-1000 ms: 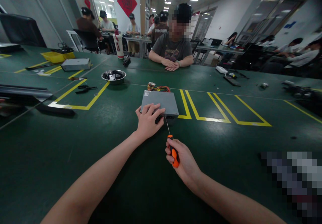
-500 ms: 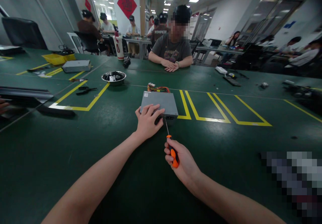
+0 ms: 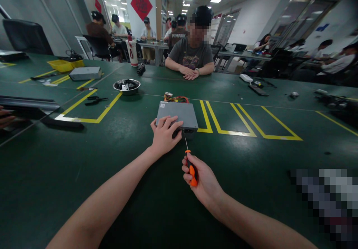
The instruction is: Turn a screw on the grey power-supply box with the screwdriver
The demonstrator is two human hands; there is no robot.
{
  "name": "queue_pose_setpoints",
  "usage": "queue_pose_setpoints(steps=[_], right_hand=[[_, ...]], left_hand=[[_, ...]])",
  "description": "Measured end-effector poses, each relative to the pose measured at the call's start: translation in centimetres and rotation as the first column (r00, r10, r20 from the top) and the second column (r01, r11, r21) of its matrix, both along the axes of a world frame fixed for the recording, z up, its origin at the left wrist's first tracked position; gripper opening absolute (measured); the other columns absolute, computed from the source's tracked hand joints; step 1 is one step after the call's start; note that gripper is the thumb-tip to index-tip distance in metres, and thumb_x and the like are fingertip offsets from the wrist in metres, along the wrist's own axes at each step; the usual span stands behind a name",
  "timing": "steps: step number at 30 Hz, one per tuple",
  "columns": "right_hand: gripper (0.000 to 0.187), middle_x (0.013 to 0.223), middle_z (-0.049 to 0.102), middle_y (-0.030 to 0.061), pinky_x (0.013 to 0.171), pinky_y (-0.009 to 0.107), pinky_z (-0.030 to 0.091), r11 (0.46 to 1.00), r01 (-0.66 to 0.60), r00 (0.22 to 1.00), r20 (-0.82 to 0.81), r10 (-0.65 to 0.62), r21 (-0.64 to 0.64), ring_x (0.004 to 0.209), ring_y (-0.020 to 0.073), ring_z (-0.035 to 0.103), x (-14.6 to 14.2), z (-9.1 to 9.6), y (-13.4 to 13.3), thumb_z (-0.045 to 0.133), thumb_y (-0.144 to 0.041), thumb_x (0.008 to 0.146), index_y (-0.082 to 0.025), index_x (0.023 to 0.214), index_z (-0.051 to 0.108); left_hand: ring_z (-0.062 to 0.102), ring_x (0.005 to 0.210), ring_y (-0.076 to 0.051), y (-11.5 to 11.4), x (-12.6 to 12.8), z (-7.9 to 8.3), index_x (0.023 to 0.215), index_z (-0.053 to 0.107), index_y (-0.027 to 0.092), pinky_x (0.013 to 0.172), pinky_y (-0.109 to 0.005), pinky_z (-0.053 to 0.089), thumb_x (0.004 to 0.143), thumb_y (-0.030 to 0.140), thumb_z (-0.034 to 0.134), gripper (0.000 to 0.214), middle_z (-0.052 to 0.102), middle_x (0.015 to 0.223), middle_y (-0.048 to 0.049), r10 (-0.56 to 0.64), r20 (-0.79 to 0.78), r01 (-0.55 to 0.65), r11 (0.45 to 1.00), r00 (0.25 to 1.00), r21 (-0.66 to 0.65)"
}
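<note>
A grey computer power supply [image 3: 178, 112] lies on the green table in front of me, its bundle of coloured cables [image 3: 179, 99] at the far side. Across its near left part rests my left hand [image 3: 167, 132], gripping it with fingers on the top and the thumb by the near face. My right hand [image 3: 203, 174] is closed around the orange and black handle of a screwdriver [image 3: 192, 173]. Its thin shaft points away from me to the power supply's near face, by my left thumb. The exact spot where the tip meets the face is too small to make out.
A metal bowl [image 3: 126, 87] of small parts stands left of the power supply. Beyond it are a grey box [image 3: 85, 73] and a yellow tray [image 3: 62, 66]. A person [image 3: 192, 51] sits opposite, hands on the table. Dark cables [image 3: 337, 103] lie at the right.
My right hand has turned very slightly with the screwdriver handle. The power supply and my left hand have stayed in place.
</note>
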State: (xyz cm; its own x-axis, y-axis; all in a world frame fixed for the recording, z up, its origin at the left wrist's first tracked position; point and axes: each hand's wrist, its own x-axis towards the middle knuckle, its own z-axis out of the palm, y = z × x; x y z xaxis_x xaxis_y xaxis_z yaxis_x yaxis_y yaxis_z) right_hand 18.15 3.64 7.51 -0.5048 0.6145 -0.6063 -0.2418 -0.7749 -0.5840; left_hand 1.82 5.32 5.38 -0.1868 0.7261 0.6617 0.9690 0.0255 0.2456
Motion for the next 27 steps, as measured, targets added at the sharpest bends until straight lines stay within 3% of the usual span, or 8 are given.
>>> queue_pose_setpoints(steps=[4,7,13,19,22,27], right_hand=[[0.023,0.071,0.053,0.0010,0.048,0.017,0.041,0.998,-0.034,0.999,0.030,0.035,-0.045,0.056,0.0064,0.048,-0.02,0.38,-0.09,0.046,-0.032,0.086,-0.013,0.091,0.059],[0.026,0.067,0.051,0.0003,0.045,0.016,0.038,0.996,-0.061,0.997,0.035,0.064,-0.063,0.052,0.0060,0.046,-0.28,0.46,-0.01,0.042,-0.031,0.088,-0.013,0.096,0.059],[0.012,0.073,0.053,0.0007,0.040,0.014,0.032,0.999,0.001,1.000,0.006,-0.001,-0.035,0.053,0.0052,0.047,-0.21,-0.04,0.06,0.057,-0.027,0.079,-0.015,0.083,0.056],[0.024,0.073,0.053,0.0016,0.047,0.016,0.040,0.998,-0.043,0.999,0.001,0.043,-0.047,0.056,0.0064,0.048,0.05,-0.01,0.03,0.048,-0.034,0.085,-0.013,0.089,0.059],[0.026,0.071,0.052,0.0015,0.045,0.016,0.039,0.996,-0.065,0.998,0.014,0.066,-0.054,0.054,0.0063,0.047,-0.07,0.02,0.15,0.044,-0.034,0.087,-0.014,0.092,0.060],[0.014,0.072,0.053,0.0011,0.041,0.014,0.034,0.999,-0.021,1.000,-0.018,0.020,-0.036,0.053,0.0057,0.046,-0.10,-0.28,0.11,0.056,-0.029,0.080,-0.015,0.083,0.058]], left_hand=[[0.042,0.115,-0.025,0.08,0.09,0.00,0.105,0.057,0.031,0.097,-0.049,0.018,0.081,0.033,0.052,0.025,0.057,0.119,-0.0006,0.009,0.004,-0.009,1.000,1.000,0.019],[0.043,0.114,-0.024,0.15,0.19,-0.01,0.103,0.058,0.031,0.098,-0.050,0.015,0.081,0.032,0.053,0.023,0.058,0.118,-0.0005,0.012,0.009,-0.013,0.999,1.000,0.035],[0.043,0.114,-0.024,0.11,0.15,-0.06,0.103,0.058,0.031,0.098,-0.049,0.015,0.081,0.033,0.053,0.022,0.058,0.117,-0.0004,0.012,0.006,-0.012,0.999,1.000,0.042],[0.043,0.114,-0.024,0.14,0.17,-0.02,0.102,0.058,0.031,0.098,-0.049,0.015,0.081,0.033,0.053,0.022,0.058,0.118,-0.0008,0.012,0.010,-0.013,0.999,1.000,0.038],[0.043,0.114,-0.025,0.16,0.26,0.02,0.102,0.059,0.031,0.098,-0.050,0.014,0.080,0.032,0.055,0.023,0.058,0.117,-0.0016,0.013,0.016,-0.013,0.999,1.000,0.045],[0.043,0.114,-0.025,0.19,0.27,-0.02,0.103,0.058,0.031,0.098,-0.050,0.014,0.080,0.031,0.054,0.023,0.058,0.116,-0.0009,0.016,0.020,-0.017,0.999,1.000,0.046]])
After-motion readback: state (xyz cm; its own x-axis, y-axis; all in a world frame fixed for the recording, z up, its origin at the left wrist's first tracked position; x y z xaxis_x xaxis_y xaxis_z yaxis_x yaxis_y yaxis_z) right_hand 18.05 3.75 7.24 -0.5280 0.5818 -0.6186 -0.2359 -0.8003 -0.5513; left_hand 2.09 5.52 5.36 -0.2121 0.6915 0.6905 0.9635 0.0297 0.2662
